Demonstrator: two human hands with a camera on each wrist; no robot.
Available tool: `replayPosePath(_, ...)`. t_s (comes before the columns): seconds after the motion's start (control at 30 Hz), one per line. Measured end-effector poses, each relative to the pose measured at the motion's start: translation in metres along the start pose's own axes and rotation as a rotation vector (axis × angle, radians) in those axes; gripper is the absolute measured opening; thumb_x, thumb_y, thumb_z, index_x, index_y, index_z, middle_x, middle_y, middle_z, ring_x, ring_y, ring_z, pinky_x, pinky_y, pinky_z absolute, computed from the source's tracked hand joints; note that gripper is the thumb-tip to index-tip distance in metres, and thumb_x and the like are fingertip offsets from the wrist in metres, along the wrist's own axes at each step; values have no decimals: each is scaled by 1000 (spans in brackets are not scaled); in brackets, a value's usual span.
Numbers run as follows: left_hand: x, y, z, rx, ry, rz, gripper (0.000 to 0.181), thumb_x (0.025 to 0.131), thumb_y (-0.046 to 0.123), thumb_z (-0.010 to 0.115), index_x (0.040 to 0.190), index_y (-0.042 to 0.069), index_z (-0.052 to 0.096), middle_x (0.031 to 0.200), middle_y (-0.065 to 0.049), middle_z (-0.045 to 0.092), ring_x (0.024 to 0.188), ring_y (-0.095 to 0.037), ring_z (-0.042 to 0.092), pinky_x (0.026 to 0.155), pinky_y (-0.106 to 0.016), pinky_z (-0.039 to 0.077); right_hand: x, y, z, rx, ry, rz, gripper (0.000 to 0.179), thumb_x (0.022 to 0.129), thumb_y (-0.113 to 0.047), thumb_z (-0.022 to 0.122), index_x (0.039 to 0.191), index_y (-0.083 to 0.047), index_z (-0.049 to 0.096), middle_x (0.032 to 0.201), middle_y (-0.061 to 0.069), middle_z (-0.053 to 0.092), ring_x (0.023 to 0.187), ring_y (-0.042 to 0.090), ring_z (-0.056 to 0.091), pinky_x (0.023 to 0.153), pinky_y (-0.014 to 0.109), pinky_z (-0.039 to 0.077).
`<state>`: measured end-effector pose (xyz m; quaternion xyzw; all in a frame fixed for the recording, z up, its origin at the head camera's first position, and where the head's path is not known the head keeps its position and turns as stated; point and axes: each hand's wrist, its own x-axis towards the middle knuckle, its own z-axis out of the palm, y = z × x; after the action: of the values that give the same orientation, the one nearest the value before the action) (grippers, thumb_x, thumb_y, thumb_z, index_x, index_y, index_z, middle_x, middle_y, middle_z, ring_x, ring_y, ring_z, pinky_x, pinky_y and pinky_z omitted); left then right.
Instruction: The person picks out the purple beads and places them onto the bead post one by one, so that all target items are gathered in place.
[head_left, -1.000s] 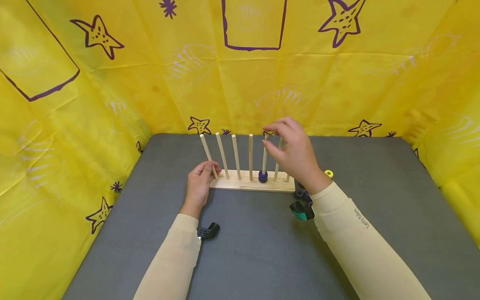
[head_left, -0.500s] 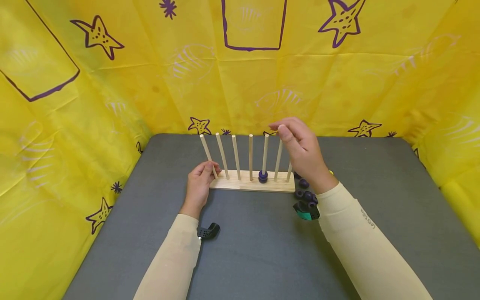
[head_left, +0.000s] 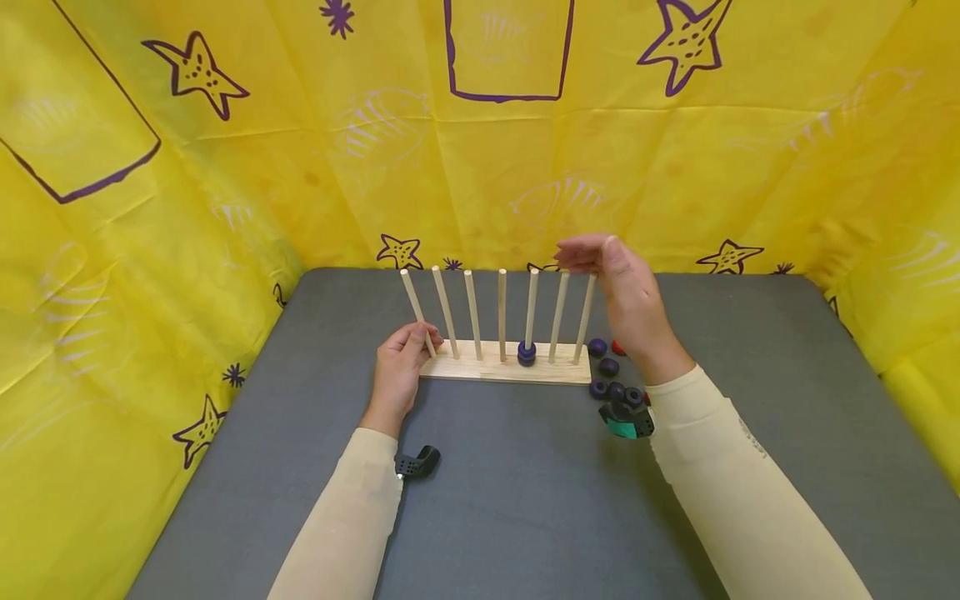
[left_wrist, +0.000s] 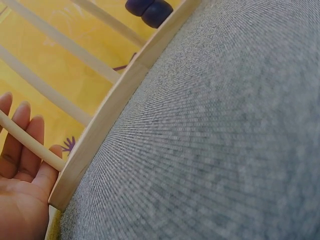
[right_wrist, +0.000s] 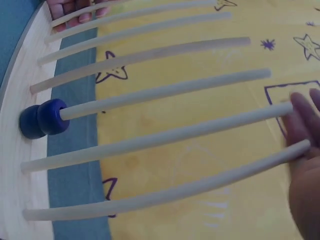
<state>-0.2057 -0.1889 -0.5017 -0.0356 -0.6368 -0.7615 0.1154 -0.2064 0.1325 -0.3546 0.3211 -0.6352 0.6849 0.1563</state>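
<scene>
A pale wooden peg rack (head_left: 495, 372) with several upright pegs stands on the table. Two dark purple beads (head_left: 527, 353) are stacked at the foot of its fifth peg from the left. My left hand (head_left: 400, 367) holds the rack's leftmost peg low down, thumb on the near side and fingers behind. In the left wrist view that peg (left_wrist: 30, 142) crosses in front of the fingers (left_wrist: 22, 145). My right hand (head_left: 626, 287) is up beside the tops of the two rightmost pegs, fingers extended, holding nothing. Its fingers (right_wrist: 305, 120) are close to those peg tips in the right wrist view.
Several loose purple beads (head_left: 609, 367) lie on the grey table (head_left: 495, 483) off the rack's right end. A red bead (head_left: 618, 347) shows partly behind the right hand, another beside the right wrist. A yellow patterned cloth (head_left: 300, 167) hangs around the table's back and sides.
My right hand has moved right from above the fifth peg to the rightmost pegs, its pinched fingers straightening. More loose beads have come into sight. The left hand and rack stay put.
</scene>
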Motion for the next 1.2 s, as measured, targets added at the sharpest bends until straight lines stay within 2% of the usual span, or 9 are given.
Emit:
replayPosePath(0.17,1,-1,-1,-3,3,1,44,114,22,61,113,-21,65,102,-14,71,98,-23,69,95,-35,58,-11,11,-7,1,-8,102,76,116,-55,42,130,17,63,118,22,69,105,29,65,97,34,50)
replayPosePath(0.37,1,-2,0,-5,1,2,41,114,22,61,113,-19,67,102,-12,71,100,-25,70,95,-36,58,-27,25,-16,43,34,184,74,119,-50,36,128,18,63,116,20,70,107,31,67,100,33,52)
replayPosePath(0.53,0,0,1,5,4,-3,42,115,21,59,113,-21,66,101,-12,71,100,-25,69,97,-37,57,-36,31,-23,33,39,225,82,117,-58,35,128,19,63,119,24,71,109,31,70,97,36,52)
replayPosePath(0.63,0,1,1,12,5,-8,42,116,21,59,112,-20,66,101,-12,70,101,-25,69,98,-38,57,-40,32,-26,27,35,247,85,116,-61,34,129,18,62,122,22,72,110,30,71,96,37,52)
replayPosePath(0.8,0,1,1,12,11,-16,39,116,21,59,110,-17,68,102,-14,71,102,-27,69,99,-38,57,-49,36,-32,-4,33,286,81,118,-57,32,131,17,61,124,19,73,113,33,70,96,37,52)
replayPosePath(0.9,0,1,1,9,11,-16,39,116,20,59,110,-17,68,102,-13,71,102,-27,69,98,-38,57,-54,38,-35,-33,26,299,79,119,-54,28,131,17,61,123,24,72,113,35,67,96,36,51)
replayPosePath(0.97,0,1,1,10,11,-13,40,116,20,58,111,-18,67,102,-14,71,102,-26,69,98,-38,57,-57,40,-37,-51,22,301,80,119,-54,26,131,17,61,123,30,70,112,33,66,96,36,51)
replayPosePath(1.03,0,1,1,13,9,-12,40,116,20,58,112,-18,67,103,-14,71,102,-26,69,98,-37,57,-60,41,-39,-64,20,306,80,119,-54,25,131,16,61,123,30,69,111,29,66,96,35,51)
replayPosePath(1.2,0,0,2,14,10,-13,40,116,20,58,111,-18,68,101,-14,71,102,-27,69,98,-37,57,-68,44,-44,-97,18,331,78,120,-51,23,131,16,61,121,19,70,109,29,66,97,34,51)
